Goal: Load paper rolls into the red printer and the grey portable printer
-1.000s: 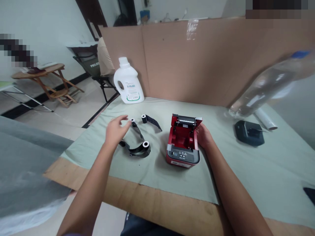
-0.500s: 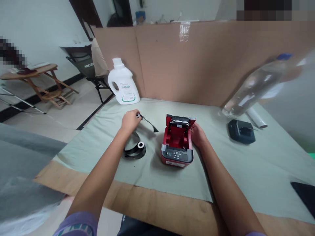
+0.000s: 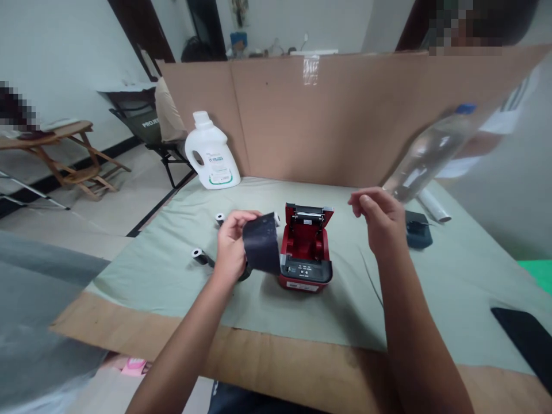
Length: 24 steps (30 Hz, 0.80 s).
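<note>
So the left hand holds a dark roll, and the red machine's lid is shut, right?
Not quite: the lid stands open, as the head view shows. The left hand does hold a dark roll, near the red machine.

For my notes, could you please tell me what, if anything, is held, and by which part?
The left hand holds a black roll by its picture-left end; the right hand appears empty.

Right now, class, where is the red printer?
In the head view, the red printer stands on the pale green cloth, just right of centre, between the black roll in the left hand and the right hand.
</note>
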Each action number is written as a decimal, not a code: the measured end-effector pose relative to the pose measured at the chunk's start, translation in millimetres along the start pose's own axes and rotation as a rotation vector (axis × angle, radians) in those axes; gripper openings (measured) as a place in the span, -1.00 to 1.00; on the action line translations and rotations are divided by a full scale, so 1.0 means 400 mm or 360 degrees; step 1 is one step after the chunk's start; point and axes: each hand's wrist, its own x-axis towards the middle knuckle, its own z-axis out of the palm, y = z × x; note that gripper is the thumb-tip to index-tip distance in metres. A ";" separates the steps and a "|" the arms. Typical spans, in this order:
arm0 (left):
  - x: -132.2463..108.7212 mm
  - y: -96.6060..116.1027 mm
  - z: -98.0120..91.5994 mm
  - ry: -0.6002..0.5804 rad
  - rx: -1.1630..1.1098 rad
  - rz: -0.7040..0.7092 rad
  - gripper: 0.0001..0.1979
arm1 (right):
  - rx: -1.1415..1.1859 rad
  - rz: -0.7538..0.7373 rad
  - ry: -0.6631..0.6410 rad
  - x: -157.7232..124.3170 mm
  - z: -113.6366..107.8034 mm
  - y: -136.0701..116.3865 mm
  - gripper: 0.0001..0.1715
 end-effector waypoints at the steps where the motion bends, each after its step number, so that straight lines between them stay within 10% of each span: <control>1: -0.016 0.002 0.017 -0.0080 0.0013 0.0036 -0.76 | -0.0064 -0.0020 -0.0146 -0.015 0.007 -0.051 -0.84; 6: -0.078 -0.019 0.070 -0.0443 0.0161 0.0335 -0.84 | -0.0389 0.0334 -0.1014 -0.092 0.065 -0.184 -0.72; 13: -0.121 -0.051 0.079 -0.0576 0.0535 0.0568 -0.79 | -0.0491 0.0505 -0.1457 -0.080 0.060 -0.145 -0.75; 24: -0.207 0.000 0.060 -0.0723 0.1535 0.1268 -0.69 | -0.1605 0.0304 -0.1130 -0.115 0.120 -0.045 -0.60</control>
